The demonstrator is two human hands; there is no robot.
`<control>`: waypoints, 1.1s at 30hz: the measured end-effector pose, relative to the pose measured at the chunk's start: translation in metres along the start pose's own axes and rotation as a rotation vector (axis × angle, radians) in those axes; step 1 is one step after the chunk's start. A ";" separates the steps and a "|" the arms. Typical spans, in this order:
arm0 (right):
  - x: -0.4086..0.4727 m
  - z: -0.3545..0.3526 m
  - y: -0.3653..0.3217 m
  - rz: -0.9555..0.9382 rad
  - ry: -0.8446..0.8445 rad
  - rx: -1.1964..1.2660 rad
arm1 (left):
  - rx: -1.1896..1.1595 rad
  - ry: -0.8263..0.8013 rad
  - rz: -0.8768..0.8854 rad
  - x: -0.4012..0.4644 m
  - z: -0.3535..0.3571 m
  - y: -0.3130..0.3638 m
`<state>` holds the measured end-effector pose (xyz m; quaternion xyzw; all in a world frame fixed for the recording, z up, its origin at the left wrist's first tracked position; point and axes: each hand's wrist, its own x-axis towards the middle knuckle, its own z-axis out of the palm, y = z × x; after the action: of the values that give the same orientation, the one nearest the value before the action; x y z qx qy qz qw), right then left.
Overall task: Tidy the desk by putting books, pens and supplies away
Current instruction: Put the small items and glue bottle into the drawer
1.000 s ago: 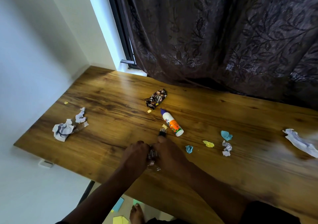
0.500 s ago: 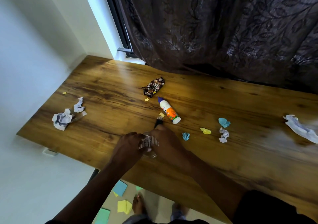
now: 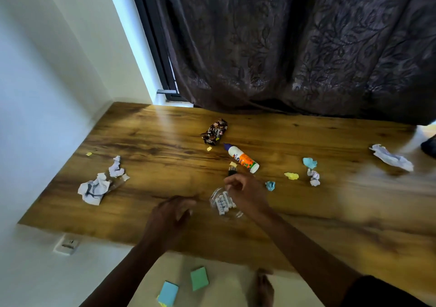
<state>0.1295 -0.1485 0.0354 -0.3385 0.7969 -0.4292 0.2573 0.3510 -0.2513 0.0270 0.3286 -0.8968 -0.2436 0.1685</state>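
Head view, looking down: a wooden worktop stands before one dark leaf-patterned curtain. Near the front edge lies one clear round container holding about four small white printed sticks. The right hand hovers over its far rim, grip loosely curled; whether it pinches anything I cannot tell. The left hand, blurred, hangs just left of the container with fingers relaxed and spread, holding nothing. One glue bottle, white and orange with a purple cap, lies on its side beyond the right hand, one small black clip-like thing between them. One brown snack wrapper lies farther back. Crumpled paper: two white wads at left, one white piece at far right, and four small balls right of the glue, two blue, one yellow, one white. Three sticky-note pads lie on the floor below.
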 end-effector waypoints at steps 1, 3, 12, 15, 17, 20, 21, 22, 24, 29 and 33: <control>-0.010 0.012 -0.005 0.017 0.003 0.026 | -0.041 -0.014 0.008 -0.006 -0.003 -0.008; -0.031 0.039 -0.012 0.040 0.025 0.026 | -0.121 -0.026 0.014 -0.016 -0.011 -0.021; -0.127 0.153 -0.046 0.196 0.025 0.118 | -0.632 -0.181 -0.255 -0.077 -0.049 -0.067; -0.149 0.181 -0.048 0.334 -0.043 0.302 | -0.983 -0.309 -0.692 -0.100 -0.039 -0.093; -0.159 0.191 -0.049 0.461 -0.114 0.477 | -1.208 -0.405 -0.991 -0.114 -0.032 -0.111; -0.172 0.206 -0.036 0.732 -0.287 0.740 | -1.373 -0.358 -1.274 -0.132 -0.016 -0.143; -0.174 0.212 -0.028 0.818 -0.315 0.827 | -1.398 -0.321 -1.328 -0.136 -0.010 -0.151; -0.173 0.217 -0.018 0.881 -0.308 0.897 | -1.431 -0.284 -1.367 -0.137 -0.004 -0.157; -0.168 0.229 0.000 0.978 -0.218 1.007 | -1.542 -0.181 -1.435 -0.134 0.007 -0.168; -0.154 0.248 0.024 1.076 0.052 1.180 | -1.748 0.028 -1.492 -0.120 0.015 -0.177; -0.142 0.250 0.033 1.063 0.212 1.230 | -1.888 0.075 -1.470 -0.113 0.020 -0.177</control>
<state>0.3850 -0.1553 -0.1009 0.3282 0.4933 -0.6399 0.4893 0.5137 -0.2865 -0.1023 0.5161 0.0442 -0.8341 0.1896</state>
